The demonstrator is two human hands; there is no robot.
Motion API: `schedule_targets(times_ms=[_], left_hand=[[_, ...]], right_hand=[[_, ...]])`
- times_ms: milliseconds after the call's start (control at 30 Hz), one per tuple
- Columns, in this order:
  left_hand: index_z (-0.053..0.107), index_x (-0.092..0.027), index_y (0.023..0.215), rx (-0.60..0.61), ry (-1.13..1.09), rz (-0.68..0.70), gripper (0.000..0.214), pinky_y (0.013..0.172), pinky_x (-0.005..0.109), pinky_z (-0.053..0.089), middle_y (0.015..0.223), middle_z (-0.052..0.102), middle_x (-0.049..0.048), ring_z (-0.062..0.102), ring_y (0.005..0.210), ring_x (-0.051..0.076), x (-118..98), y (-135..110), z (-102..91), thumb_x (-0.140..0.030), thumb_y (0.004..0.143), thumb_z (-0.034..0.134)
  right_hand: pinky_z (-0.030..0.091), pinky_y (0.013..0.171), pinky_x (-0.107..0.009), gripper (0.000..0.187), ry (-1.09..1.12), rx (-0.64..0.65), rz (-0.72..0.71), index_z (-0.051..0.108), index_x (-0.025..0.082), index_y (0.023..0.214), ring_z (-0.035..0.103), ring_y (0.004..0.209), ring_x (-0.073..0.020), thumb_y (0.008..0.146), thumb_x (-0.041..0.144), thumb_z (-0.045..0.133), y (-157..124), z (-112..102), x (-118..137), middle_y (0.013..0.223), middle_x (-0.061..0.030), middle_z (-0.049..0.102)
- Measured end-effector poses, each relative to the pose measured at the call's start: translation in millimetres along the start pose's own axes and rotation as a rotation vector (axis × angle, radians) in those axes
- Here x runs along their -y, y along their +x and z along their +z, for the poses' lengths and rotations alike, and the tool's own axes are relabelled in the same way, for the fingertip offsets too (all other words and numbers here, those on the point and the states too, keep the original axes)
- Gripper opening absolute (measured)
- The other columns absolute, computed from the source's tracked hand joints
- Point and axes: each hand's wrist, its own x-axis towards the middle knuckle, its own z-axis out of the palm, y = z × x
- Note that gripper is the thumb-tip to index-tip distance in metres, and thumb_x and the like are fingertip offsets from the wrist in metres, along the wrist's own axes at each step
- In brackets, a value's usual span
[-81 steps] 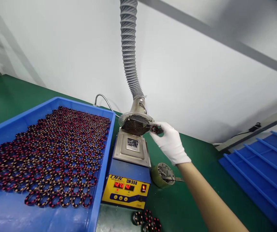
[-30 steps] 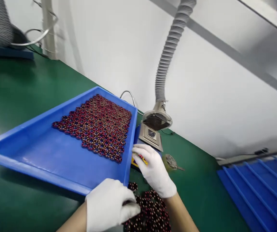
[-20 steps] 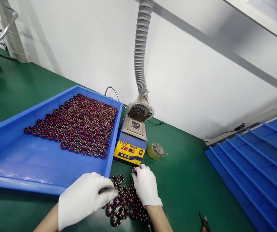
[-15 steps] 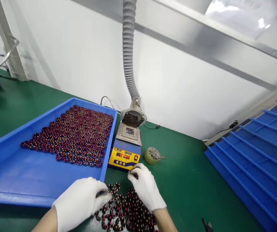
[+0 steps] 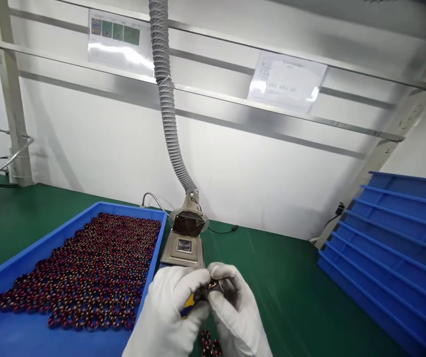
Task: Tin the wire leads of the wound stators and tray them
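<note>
In white gloves, my hands meet low in the middle of the view. My left hand (image 5: pixel 170 310) is closed, its thumb and fingers pinching a small dark ring coil (image 5: pixel 212 285) with copper-coloured marks. From the other side my right hand (image 5: pixel 237 305) also grips the coil with thumb and forefinger; fingers hide most of it. Below them lie loose ring coils (image 5: pixel 210 344), largely covered by my hands. Just behind my hands stands a solder pot (image 5: pixel 184 247) with a square metal top; its yellow front is mostly hidden.
A blue tray (image 5: pixel 75 343) at left holds many ring coils (image 5: pixel 97 267) in rows. An extraction hood (image 5: pixel 188 220) on a grey hose (image 5: pixel 168 109) hangs over the pot. Stacked blue trays (image 5: pixel 384 248) stand at right on the green bench (image 5: pixel 287 282). Papers (image 5: pixel 289 82) hang on the rails.
My hands have come together from apart over the loose coils, and both now hold one ring coil. The view has tilted up, showing more wall and the papers.
</note>
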Motion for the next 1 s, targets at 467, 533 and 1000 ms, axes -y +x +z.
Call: schedule_targets(times_ms=[467, 533, 1000], left_hand=[[0.054, -0.017, 0.104, 0.047, 0.024, 0.138, 0.014, 0.078, 0.030, 0.046, 0.097, 0.067, 0.0038, 0.059, 0.090, 0.015, 8, 7, -12.0, -0.022, 0.092, 0.049], [0.054, -0.016, 0.106, 0.010, 0.069, 0.134, 0.017, 0.081, 0.031, 0.045, 0.099, 0.066, 0.0050, 0.057, 0.095, 0.017, 11, 4, -13.7, -0.020, 0.091, 0.049], [0.050, -0.021, 0.122, 0.154, 0.026, 0.034, 0.031, 0.079, 0.040, 0.043, 0.102, 0.064, 0.0051, 0.054, 0.094, 0.022, 25, -1, -18.1, -0.020, 0.091, 0.050]], right_hand=[[0.047, 0.083, -0.031, 0.015, 0.210, -0.128, 0.085, 0.067, 0.027, 0.075, 0.056, 0.081, -0.0175, 0.077, 0.041, 0.070, 6, 0, -2, 0.078, -0.0004, 0.057], [0.047, 0.084, -0.032, 0.020, 0.121, -0.072, 0.135, 0.068, 0.025, 0.085, 0.058, 0.086, -0.0192, 0.073, 0.040, 0.074, 4, 1, -4, 0.087, -0.0031, 0.061], [0.052, 0.075, -0.029, 0.021, 0.372, -0.057, 0.393, 0.067, 0.020, 0.091, 0.063, 0.077, -0.0157, 0.073, 0.024, 0.077, -4, 17, -16, 0.085, -0.0036, 0.067]])
